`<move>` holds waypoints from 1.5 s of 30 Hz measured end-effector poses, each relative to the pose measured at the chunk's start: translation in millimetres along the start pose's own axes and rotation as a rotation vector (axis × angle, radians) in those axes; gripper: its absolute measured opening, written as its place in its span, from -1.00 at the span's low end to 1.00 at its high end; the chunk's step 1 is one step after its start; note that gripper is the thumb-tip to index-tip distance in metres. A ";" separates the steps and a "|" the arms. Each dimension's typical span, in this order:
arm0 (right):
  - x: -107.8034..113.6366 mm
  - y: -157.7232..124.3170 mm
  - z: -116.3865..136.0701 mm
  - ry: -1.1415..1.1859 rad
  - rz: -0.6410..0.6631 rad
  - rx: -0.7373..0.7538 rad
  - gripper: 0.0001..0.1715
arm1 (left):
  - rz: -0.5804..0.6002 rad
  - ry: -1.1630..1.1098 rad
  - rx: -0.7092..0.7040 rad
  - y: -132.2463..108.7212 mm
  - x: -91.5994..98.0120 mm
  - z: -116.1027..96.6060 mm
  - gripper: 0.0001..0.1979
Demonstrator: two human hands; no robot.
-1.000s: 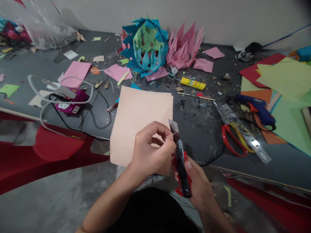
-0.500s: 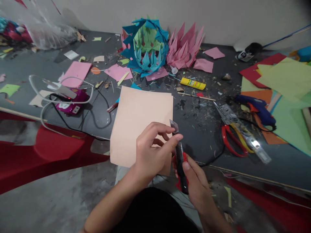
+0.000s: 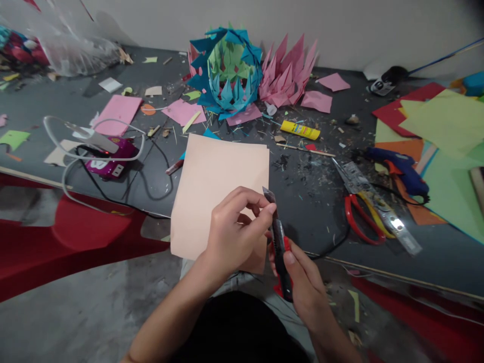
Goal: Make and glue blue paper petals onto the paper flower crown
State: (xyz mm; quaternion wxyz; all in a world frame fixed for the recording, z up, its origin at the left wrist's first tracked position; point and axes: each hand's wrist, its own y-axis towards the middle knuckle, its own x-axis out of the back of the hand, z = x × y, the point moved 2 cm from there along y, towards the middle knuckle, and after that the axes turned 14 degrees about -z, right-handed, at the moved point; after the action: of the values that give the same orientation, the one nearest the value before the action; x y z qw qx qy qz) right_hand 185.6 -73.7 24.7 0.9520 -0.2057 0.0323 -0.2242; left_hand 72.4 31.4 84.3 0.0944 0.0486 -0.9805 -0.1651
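My right hand (image 3: 302,275) is closed around the red and black handle of a utility knife (image 3: 279,247), whose blade points up and away from me. The thumb and forefinger of my left hand (image 3: 240,227) pinch the exposed blade near its tip. Beneath my left hand, a peach paper sheet (image 3: 223,171) lies at the table's front edge, its lower part overhanging. My other left fingers are curled and partly hidden.
Folded blue paper ring (image 3: 202,80) and pink folded piece (image 3: 283,75) stand at the back. Scissors (image 3: 365,222), a metal ruler (image 3: 403,234), a blue glue gun (image 3: 401,166) and coloured sheets (image 3: 442,121) lie right. A purple power adapter (image 3: 113,161) with cables is left.
My left thumb and forefinger have shifted slightly left and down, closing from a loose curl to a pinch at the blade. My right hand and the paper have barely moved.
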 end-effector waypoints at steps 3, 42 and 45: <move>-1.6 -0.2 0.7 0.027 -0.007 0.013 -0.59 | -0.046 0.045 -0.105 -1.4 -0.1 -1.1 -0.92; -0.8 -4.1 -2.5 0.053 -0.069 0.009 -0.57 | -0.148 -0.073 -0.070 -5.2 -3.0 2.6 -0.85; -1.7 -3.7 -1.4 0.049 -0.037 0.000 -0.55 | -0.155 -0.026 -0.161 -2.8 -3.7 0.4 -0.83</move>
State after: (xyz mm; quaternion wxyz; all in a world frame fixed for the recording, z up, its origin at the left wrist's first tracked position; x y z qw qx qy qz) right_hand 182.4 -76.5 24.9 0.9466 -0.2007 0.0519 -0.2470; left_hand 76.1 29.3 82.4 0.0719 0.1144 -0.9586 -0.2506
